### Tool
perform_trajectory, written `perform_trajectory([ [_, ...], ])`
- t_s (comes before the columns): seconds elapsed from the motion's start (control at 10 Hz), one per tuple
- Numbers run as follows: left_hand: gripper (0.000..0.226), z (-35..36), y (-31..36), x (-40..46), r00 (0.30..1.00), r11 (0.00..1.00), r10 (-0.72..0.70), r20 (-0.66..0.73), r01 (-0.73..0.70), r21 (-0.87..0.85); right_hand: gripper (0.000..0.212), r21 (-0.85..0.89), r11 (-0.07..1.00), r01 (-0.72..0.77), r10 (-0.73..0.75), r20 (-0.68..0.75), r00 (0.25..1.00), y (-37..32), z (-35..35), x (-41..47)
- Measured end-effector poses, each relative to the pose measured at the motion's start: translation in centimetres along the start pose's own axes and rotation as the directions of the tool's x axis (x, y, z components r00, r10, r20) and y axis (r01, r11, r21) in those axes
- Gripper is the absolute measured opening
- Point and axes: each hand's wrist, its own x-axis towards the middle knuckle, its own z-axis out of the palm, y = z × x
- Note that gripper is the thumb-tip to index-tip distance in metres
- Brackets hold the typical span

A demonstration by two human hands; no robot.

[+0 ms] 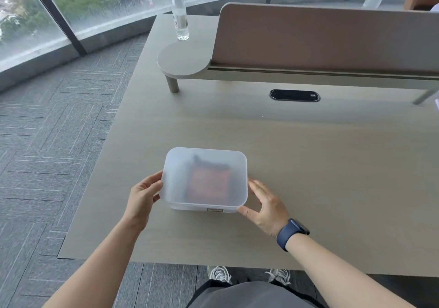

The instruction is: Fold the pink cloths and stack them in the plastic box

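Plastic box sits on the table near the front edge, lid on, directly ahead of you at 12 o'clock. Through the frosted lid you can make out a reddish folded shape with something dark behind it; likely the cloths, too blurred to confirm. Your 2 hands bracket the box from 9 and 3 o'clock, probably to steady it or seat the lid. Left hand has curled fingers on the lid's left edge, thumb on top, gripping it. Right hand is relaxed and spread, fingertips touching the lower right corner, grasping nothing. Both forearms reach in from below, wrists angled inward. Watch on your right wrist. Water bottle stands far off at 12 o'clock, well apart.
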Motion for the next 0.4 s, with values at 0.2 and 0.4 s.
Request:
perform_trajectory([
  [0.2, 0.028, -0.04, -0.23, -0.13, 1.0, 1.0, -0.005, -0.008, 0.005, 0.004, 0.069, 0.067, 0.996, -0.052, 0.05, 0.041, 0.998, -0.07, 0.23, 0.06],
  [0.4, 0.022, 0.14, -0.91, -0.5, 0.997, 1.0, -0.023, -0.072, 0.022, -0.016, 0.065, 0.162, 0.982, -0.097, 0.093, 0.033, 0.995, -0.05, 0.42, 0.04],
])
